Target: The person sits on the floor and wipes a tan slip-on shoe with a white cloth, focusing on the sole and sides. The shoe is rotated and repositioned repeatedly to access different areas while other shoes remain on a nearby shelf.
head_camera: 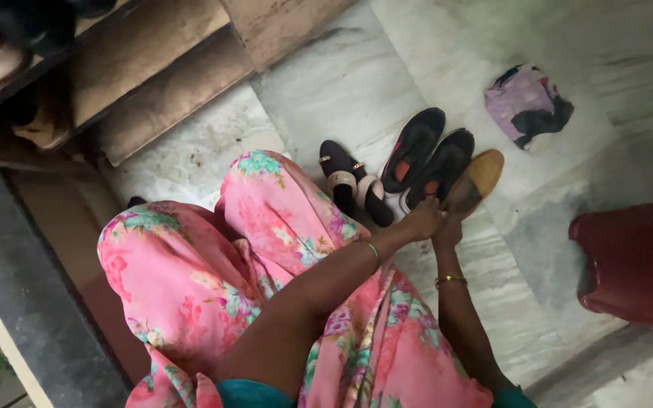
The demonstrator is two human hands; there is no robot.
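Marble floor (341,83) spreads below a wooden rack (153,68). Left of the tan shoe (478,180) lie dark sandals (353,189), then two black shoes (428,159) just beside it. At the tan shoe's heel, the left hand (423,221) and right hand (447,227) meet, each grip pinching the shoe. Right of it lie a purple cloth (527,102) and a red stool (636,264).

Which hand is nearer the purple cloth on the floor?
Right. The right hand is at the tan shoe's heel, below-left of the purple cloth; the left hand sits just farther left.
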